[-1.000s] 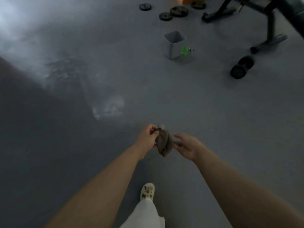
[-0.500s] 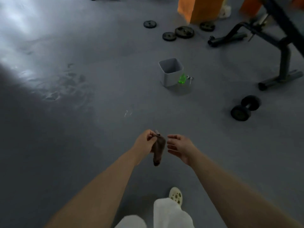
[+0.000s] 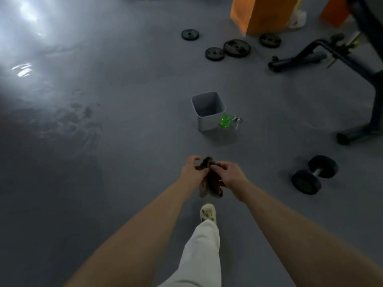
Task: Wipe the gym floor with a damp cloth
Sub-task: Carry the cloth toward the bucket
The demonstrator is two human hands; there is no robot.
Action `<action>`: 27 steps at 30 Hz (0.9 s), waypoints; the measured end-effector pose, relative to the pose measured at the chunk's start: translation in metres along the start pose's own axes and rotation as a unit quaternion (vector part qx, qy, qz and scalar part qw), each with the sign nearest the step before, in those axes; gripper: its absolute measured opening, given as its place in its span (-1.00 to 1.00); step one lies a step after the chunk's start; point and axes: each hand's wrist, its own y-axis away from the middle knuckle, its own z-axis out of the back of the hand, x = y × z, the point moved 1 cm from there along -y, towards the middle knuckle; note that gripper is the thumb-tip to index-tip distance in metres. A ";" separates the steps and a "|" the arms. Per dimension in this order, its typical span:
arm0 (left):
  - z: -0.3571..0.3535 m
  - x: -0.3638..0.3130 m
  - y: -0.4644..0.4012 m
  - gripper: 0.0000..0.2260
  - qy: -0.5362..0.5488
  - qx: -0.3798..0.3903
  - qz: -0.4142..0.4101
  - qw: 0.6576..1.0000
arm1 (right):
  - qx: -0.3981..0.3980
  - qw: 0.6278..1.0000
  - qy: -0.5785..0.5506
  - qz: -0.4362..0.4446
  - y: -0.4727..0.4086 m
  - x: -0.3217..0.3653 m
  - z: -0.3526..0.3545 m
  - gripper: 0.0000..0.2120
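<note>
Nearest to me: one white trouser leg and one pale clog, stepping forward on the grey floor.

Both my forearms reach out over that foot. The cloth, one piece, dark brown and bunched, hangs in the air between my hands, its long axis running roughly top to bottom, the loose end dangling toward the clog. My left hand sits against its left side with fingers curled; whether they actually close on the fabric I cannot tell. My right hand pinches the upper part, thumb and fingertips together on the cloth. Both hands are at the same reach, so neither is nearer. The cloth is well above the floor, not touching it; I judge it must go down flat before any wiping.

Further out: one dumbbell to the right. Ahead, one grey square bin, one green bottle just beside it, one small white pump piece next to that. Left, a streaky wet patch.

Farthest: four weight plates, a bench frame, two orange blocks.
</note>
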 end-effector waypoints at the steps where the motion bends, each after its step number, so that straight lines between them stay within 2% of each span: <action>1: -0.002 -0.015 -0.023 -0.52 -0.059 0.015 -0.016 0.998 | 0.010 1.000 0.009 0.003 -0.021 0.010 0.011 -0.88; 2: -0.003 -0.031 -0.044 -0.50 -0.129 0.031 -0.035 0.991 | 0.023 0.999 0.022 0.007 -0.041 0.021 0.023 -0.88; 4: -0.004 -0.060 -0.082 -0.65 -0.250 0.054 -0.064 0.965 | 0.053 0.997 0.050 0.017 -0.078 0.044 0.043 -0.85; 6: -0.001 -0.081 -0.116 -0.78 -0.293 0.036 -0.069 0.953 | 0.069 0.994 0.076 0.022 -0.115 0.064 0.062 -0.84; 9: 0.004 -0.106 -0.169 -0.86 -0.273 -0.042 -0.101 0.956 | 0.078 0.990 0.108 0.037 -0.167 0.094 0.083 -0.87; 13: 0.005 -0.149 -0.231 -0.93 -0.298 -0.008 -0.073 0.952 | 0.094 0.983 0.147 0.052 -0.247 0.128 0.107 -0.84; 20: -0.006 -0.184 -0.380 -0.75 -0.169 -0.031 -0.006 0.985 | 0.170 0.977 0.130 0.021 -0.418 0.168 0.134 -0.89; 24: -0.016 -0.186 -0.487 -0.98 -0.122 -0.091 0.075 0.985 | 0.215 0.964 0.154 0.012 -0.535 0.175 0.141 -0.89; 27: -0.016 -0.185 -0.562 -0.79 -0.158 -0.106 0.096 0.977 | 0.229 0.960 0.159 -0.021 -0.616 0.173 0.146 -0.88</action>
